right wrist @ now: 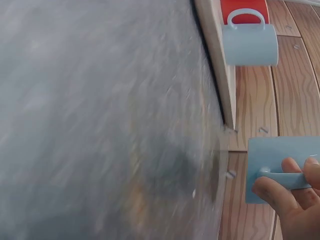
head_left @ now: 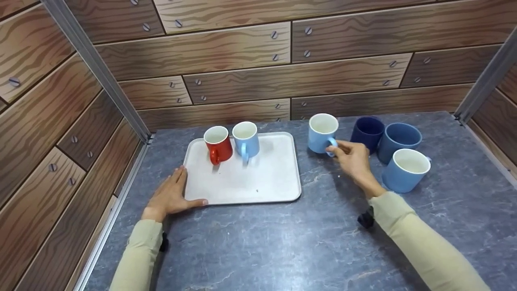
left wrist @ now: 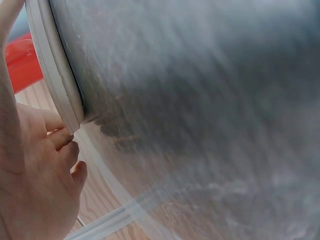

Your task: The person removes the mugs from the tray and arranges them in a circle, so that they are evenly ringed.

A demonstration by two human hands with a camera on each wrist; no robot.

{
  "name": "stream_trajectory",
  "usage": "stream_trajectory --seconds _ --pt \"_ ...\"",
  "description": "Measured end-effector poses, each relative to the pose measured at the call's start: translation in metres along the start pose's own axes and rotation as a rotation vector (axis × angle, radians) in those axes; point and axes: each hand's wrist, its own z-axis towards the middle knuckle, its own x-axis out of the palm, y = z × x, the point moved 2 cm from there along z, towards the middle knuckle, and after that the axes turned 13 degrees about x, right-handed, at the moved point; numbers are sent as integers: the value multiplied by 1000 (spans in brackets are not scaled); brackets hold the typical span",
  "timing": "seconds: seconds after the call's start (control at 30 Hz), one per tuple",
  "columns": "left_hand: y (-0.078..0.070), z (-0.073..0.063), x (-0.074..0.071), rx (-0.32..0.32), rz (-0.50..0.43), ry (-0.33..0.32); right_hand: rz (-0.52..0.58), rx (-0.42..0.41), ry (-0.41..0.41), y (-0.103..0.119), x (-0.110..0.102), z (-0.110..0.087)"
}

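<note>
Remote station, head and both wrist feeds up. Right hand point(head_left: 355, 159): I read its fingers point(right wrist: 272, 195) as pinching the handle point(head_left: 333, 142) of a light blue mug point(head_left: 318, 139), upright, to the right of the tray point(head_left: 242, 182) and near its far right corner. On my right wrist feed the mug's base sits clear of the desk point(head_left: 262, 242), with wall showing between.

Left hand point(head_left: 169, 194): fingers extended and released, lying along the tray's left rim, thumb on its near edge by the near left corner. I record contact but no grasp.

Tray: flat on the desk, left of centre. On its far left part I log a red mug point(head_left: 221, 149) and, just right of it, a second light blue mug point(head_left: 251, 146); both upright, handles to the near side.

Right of the right hand, three more mugs upright on the desk: a navy mug point(head_left: 360, 140) farthest left, a medium-blue mug point(head_left: 388, 150) beside it, and a third light blue mug point(head_left: 404, 178) nearest me. I cannot tell whether these touch.

Surround: wood-patterned wall point(head_left: 242, 76) on the far side; light sleeves point(head_left: 428, 242) on both arms.
</note>
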Motion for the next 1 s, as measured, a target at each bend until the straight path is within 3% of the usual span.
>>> stream_trajectory --seconds 0.17,0.53,1.0 --pt "0 0 0 -7 -6 -3 -25 9 21 -9 -15 -4" --pt "0 1 0 -11 -5 -3 -108 -6 -16 -26 -39 -7" --pt "-1 1 -2 -13 -2 4 -48 63 18 -36 -44 -14"
